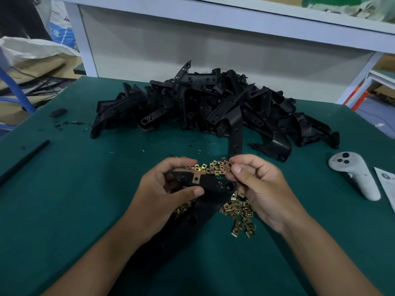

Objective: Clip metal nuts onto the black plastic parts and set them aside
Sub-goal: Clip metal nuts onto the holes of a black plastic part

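Big heap of black parts (213, 103) at the back of the green table (85, 178), so I'd guess most of the job's left. Loose brass nuts (239, 210) are scattered right under the hands. Left hand (166, 189) grips one black part (210, 183) with one nut (196, 178) already clipped on. Right hand (256, 184) pinches another nut (228, 166) just above the part's free end, not on yet.

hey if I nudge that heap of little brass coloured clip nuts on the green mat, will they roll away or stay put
The clip nuts look flat and square, so they would probably slide and scatter, not roll. They lie loose and overlapping on the green mat, so a push likely spreads the heap. Being small and shiny, they may slip from fingers.
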### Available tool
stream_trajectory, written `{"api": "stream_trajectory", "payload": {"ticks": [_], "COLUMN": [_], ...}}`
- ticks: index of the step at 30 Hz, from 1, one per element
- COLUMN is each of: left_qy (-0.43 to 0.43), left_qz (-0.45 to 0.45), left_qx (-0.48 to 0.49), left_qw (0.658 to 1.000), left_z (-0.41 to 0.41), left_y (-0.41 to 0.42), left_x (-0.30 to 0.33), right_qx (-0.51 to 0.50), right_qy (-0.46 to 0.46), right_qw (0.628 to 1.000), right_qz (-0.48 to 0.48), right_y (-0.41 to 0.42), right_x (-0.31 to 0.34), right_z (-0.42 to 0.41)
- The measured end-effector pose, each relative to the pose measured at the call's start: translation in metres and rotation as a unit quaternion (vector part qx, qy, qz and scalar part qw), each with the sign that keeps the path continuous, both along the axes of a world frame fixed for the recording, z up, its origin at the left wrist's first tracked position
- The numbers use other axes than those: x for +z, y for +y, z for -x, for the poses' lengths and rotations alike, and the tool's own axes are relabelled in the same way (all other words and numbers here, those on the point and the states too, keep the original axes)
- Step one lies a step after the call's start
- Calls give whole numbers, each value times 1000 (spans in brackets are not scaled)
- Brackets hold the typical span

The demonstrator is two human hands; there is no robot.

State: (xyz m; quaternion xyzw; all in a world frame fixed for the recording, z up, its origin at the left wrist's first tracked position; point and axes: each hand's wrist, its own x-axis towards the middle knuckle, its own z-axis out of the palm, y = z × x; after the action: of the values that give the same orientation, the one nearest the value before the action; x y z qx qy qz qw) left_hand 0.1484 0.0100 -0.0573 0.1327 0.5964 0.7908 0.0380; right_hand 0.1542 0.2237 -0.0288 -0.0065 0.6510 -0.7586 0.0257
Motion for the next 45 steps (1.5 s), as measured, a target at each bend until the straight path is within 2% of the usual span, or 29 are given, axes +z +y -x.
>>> {"api": "stream_trajectory", "payload": {"ticks": [9,19,24,32,35,40,45], "left_qy": [20,71,61,78,81,83,81], "left_qz": [10,62,46,69,64,57,66], "left_qx": [10,19,35,56,55,42,41], "left_qw": [1000,995,996,993,993,994,994], "left_z": [-3,-1,-1,-2,-1,-1,-1], "left_y": [1,-1,1,1,0,0,0], "left_x": [1,-5,-7,-9,-9,-8,-10], "right_qx": [20,38,35,44,64,22,-18], "right_qy": [20,27,24,31,48,67,32], "right_qw": [999,995,995,993,986,975,988], "right_qz": [-19,-92,-87,-102,-145,-209,-151], "right_y": [2,-2,-2,0,-1,-7,-11], "right_x": [-2,-5,-5,-1,2,-2,-10], "right_z": [0,-2,-1,-3,-7,-8,-7]}}
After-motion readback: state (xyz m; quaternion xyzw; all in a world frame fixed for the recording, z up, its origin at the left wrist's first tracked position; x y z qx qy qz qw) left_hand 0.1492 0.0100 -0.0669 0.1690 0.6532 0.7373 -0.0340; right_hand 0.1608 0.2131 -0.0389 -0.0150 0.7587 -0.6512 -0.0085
